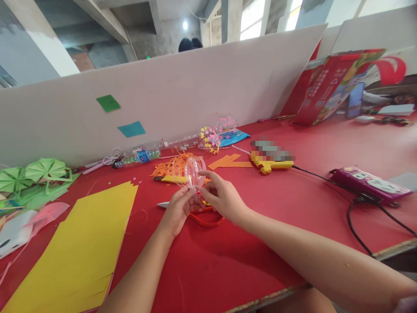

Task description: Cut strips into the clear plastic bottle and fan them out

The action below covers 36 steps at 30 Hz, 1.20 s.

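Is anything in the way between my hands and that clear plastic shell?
Nothing visible does. The left hand and the right hand both touch the clear plastic shell directly, holding it above the red table.

A clear, glossy plastic shell (pixel 194 172) is being held over the bench (pixel 293 204), whose smooth red top is being shown as matt. Dull yellow paper is being shown in the flat sheet (pixel 74 252), and shiny yellow plastic in the glue gun (pixel 269 164).

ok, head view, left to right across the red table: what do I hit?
green paper fans → water bottle → left hand → clear plastic piece → right hand → yellow glue gun → purple power strip
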Each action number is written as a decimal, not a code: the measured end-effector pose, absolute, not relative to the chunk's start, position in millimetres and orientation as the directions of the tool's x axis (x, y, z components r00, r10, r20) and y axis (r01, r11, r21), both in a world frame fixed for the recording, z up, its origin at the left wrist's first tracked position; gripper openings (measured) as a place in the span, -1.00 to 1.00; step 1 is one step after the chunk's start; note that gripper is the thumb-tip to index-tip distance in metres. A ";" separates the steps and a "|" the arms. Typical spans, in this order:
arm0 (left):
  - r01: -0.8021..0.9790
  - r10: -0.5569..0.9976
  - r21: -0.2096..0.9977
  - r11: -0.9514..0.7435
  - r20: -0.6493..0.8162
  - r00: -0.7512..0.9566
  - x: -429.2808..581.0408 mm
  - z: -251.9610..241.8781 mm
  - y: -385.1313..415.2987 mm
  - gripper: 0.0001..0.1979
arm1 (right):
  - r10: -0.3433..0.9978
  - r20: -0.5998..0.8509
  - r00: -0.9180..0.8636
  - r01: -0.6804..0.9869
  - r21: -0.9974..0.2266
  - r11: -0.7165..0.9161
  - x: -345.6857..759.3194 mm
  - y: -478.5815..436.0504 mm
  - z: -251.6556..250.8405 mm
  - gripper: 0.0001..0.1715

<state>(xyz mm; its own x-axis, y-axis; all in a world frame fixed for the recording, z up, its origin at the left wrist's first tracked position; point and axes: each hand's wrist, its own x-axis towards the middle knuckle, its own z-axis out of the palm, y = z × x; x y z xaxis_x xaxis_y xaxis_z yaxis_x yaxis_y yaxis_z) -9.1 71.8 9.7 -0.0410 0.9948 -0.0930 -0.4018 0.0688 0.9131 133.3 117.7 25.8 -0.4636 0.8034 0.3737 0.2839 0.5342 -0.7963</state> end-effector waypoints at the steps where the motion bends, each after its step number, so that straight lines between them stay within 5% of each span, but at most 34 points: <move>1: -0.397 0.995 0.915 0.070 -0.093 -0.039 -9.0 9.6 71.8 -0.72 | 0.803 0.373 -0.466 0.289 -0.793 0.536 133.3 117.7 25.9 -0.56; 22: -0.288 0.993 0.951 0.113 -0.116 0.008 -4.4 10.7 69.3 -0.69 | 0.853 0.350 -0.388 0.137 -0.893 0.428 134.1 120.1 23.5 -0.88; 36: -0.364 0.993 0.925 0.112 -0.119 0.002 -6.1 9.8 69.5 -0.72 | 0.797 0.410 -0.443 0.151 -0.842 0.518 135.8 117.9 26.1 -0.93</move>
